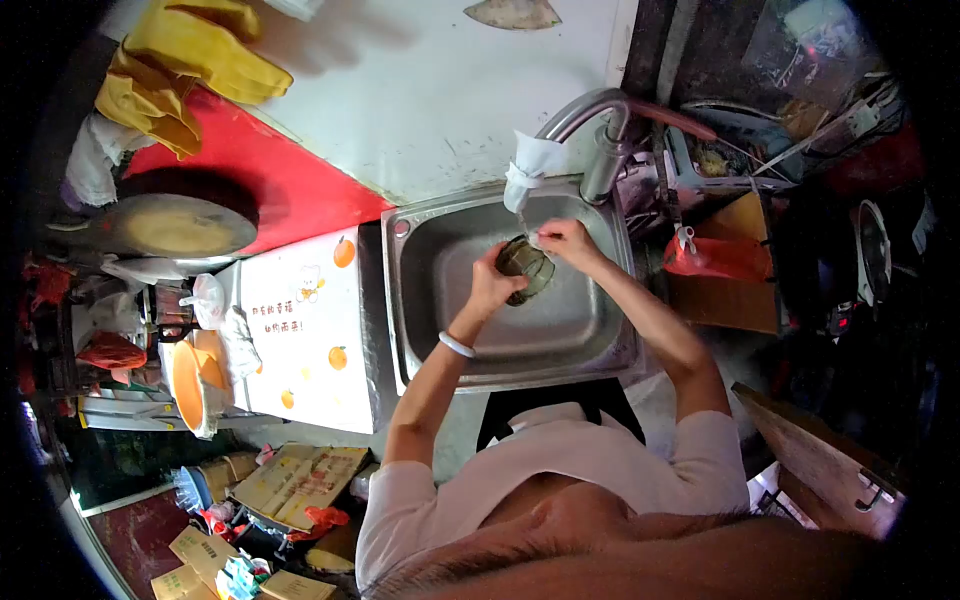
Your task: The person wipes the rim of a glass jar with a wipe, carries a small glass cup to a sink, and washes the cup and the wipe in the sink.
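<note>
Over the steel sink, my left hand is closed on the near-left edge of a dark green, glossy round bowl-like thing. Lighter patches show on it, and I cannot tell its exact kind. My right hand is at its upper right, fingers pinched together near a thin stream under the tap. Something small and whitish may be between those fingertips, too small to name. The curved tap, with white wrapping around its spout, hangs just above both hands.
Left of the sink lies a white printed cover with orange pictures. Yellow gloves and a round board are farther left. A red bottle lies in a cardboard box at the right. Boxes crowd the lower left.
</note>
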Demonstrator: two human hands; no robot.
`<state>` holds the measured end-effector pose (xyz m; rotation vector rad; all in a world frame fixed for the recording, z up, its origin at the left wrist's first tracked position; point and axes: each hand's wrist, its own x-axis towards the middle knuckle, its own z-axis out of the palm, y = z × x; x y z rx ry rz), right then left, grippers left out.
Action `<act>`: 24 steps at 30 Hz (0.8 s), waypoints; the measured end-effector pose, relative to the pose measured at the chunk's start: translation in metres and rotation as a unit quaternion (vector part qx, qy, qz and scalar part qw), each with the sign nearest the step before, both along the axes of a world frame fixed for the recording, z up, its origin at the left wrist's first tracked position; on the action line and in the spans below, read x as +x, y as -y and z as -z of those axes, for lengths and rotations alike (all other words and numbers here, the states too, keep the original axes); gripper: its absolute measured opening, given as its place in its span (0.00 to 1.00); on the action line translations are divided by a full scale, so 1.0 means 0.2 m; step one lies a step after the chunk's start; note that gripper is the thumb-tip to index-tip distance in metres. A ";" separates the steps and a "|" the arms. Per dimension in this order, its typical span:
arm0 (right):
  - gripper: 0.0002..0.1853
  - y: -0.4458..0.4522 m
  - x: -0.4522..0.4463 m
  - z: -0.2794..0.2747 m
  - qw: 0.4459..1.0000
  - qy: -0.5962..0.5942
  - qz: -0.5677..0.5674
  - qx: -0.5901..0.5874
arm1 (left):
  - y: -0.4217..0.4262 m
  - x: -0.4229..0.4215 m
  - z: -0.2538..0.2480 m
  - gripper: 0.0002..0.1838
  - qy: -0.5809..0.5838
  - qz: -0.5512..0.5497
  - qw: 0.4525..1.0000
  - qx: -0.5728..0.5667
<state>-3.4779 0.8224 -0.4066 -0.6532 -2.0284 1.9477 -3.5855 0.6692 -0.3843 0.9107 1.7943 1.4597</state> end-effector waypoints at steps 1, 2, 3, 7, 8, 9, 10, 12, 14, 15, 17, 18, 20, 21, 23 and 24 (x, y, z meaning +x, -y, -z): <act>0.04 0.04 -0.05 -0.05 0.994 -0.068 -0.025 0.080 | 0.00 0.00 -0.01 0.28 -0.025 0.008 0.999 -0.031; 0.04 0.07 -0.10 -0.11 0.976 -0.137 -0.047 0.162 | -0.01 -0.01 -0.03 0.28 -0.072 0.020 0.995 -0.066; 0.05 0.11 -0.13 -0.17 0.951 -0.126 -0.090 0.268 | -0.02 -0.02 -0.01 0.28 -0.072 0.025 0.995 -0.064; 0.05 0.07 -0.13 -0.22 0.958 -0.072 -0.069 0.268 | -0.03 -0.03 -0.04 0.29 -0.025 0.027 0.998 -0.041; 0.05 0.03 -0.12 -0.21 0.980 -0.059 -0.043 0.185 | -0.02 -0.02 -0.07 0.28 0.043 0.005 0.999 -0.006; 0.04 -0.04 -0.07 -0.16 0.994 -0.004 -0.030 0.104 | -0.01 -0.02 -0.09 0.28 0.109 -0.015 0.994 0.030; 0.03 -0.05 -0.01 -0.07 0.997 -0.041 0.013 0.058 | 0.00 -0.02 -0.10 0.27 0.148 -0.018 0.987 0.060; 0.03 0.06 0.06 0.02 0.990 -0.093 0.098 -0.034 | -0.02 -0.04 -0.13 0.26 0.267 -0.040 0.958 0.092; 0.07 0.20 0.08 0.10 0.971 -0.159 0.163 -0.072 | -0.04 -0.05 -0.12 0.21 0.430 -0.063 0.892 0.129; 0.11 0.30 0.09 0.09 0.968 -0.151 0.195 -0.055 | -0.03 -0.04 -0.09 0.21 0.430 -0.063 0.892 0.127; 0.18 0.46 0.12 0.01 0.966 -0.084 0.225 0.091 | -0.06 -0.04 -0.03 0.20 0.546 -0.087 0.819 0.156; 0.18 0.52 0.11 -0.04 0.951 -0.115 0.237 0.162 | -0.08 -0.02 -0.02 0.22 0.540 -0.092 0.820 0.167; 0.19 0.55 0.10 -0.01 0.920 -0.128 0.238 0.285 | -0.08 0.00 -0.01 0.23 0.552 -0.075 0.814 0.166; 0.19 0.53 0.10 -0.02 0.920 -0.128 0.240 0.282 | -0.07 0.01 -0.02 0.23 0.563 -0.060 0.807 0.167; 0.20 0.45 0.09 -0.08 0.888 -0.062 0.202 0.408 | -0.05 -0.04 0.03 0.25 0.571 -0.053 0.806 0.144; 0.18 0.40 0.06 -0.09 0.898 -0.001 0.182 0.401 | -0.05 -0.07 0.02 0.23 0.564 -0.042 0.813 0.140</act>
